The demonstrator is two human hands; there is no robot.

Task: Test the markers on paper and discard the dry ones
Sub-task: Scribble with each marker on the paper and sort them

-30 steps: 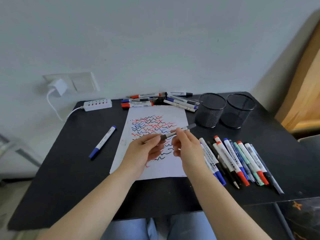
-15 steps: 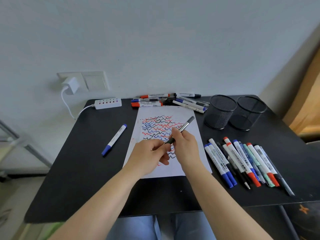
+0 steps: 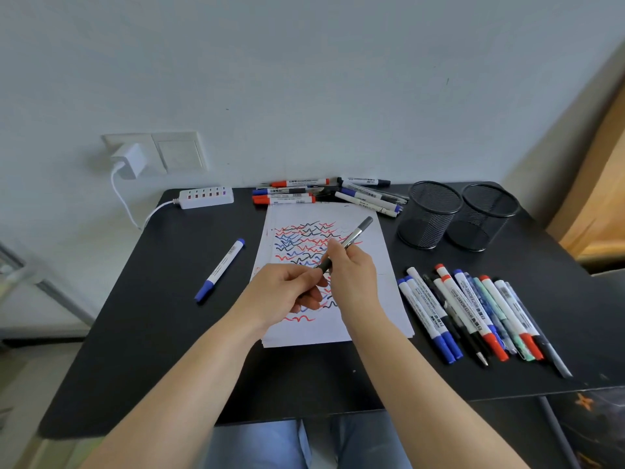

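Observation:
A slim grey marker point(image 3: 355, 233) slants above the white paper point(image 3: 372, 286), which is covered with red, blue and black squiggles. My right hand point(image 3: 351, 275) grips the marker's barrel, its far end pointing up and right. My left hand point(image 3: 287, 292) pinches the marker's near dark end with fingertips. A row of several markers point(image 3: 473, 309) lies to the right of the paper. Another pile of markers point(image 3: 324, 194) lies along the table's back edge. A single blue-capped marker point(image 3: 221, 267) lies to the left of the paper.
Two black mesh pen cups point(image 3: 429, 214) point(image 3: 483, 218) stand at the back right of the black table point(image 3: 152, 333). A white power strip point(image 3: 206, 198) sits at the back left, its cord running to a wall charger point(image 3: 130, 160).
The marker has tilted from nearly level to steeper, its far end rising. Both hands stayed over the paper, and the view shifted slightly left.

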